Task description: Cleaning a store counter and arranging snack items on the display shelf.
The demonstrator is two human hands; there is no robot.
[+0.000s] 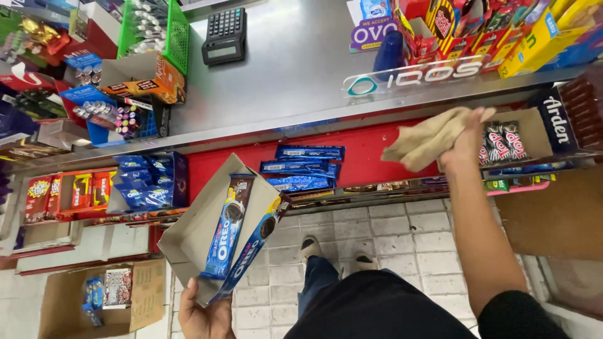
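Overhead, left hand gripping cardboard box of biscuit packs, right hand clenched on beige cloth.

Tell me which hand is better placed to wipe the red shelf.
The right hand: it holds the cloth directly over the red shelf. The left hand is occupied holding the cardboard box.
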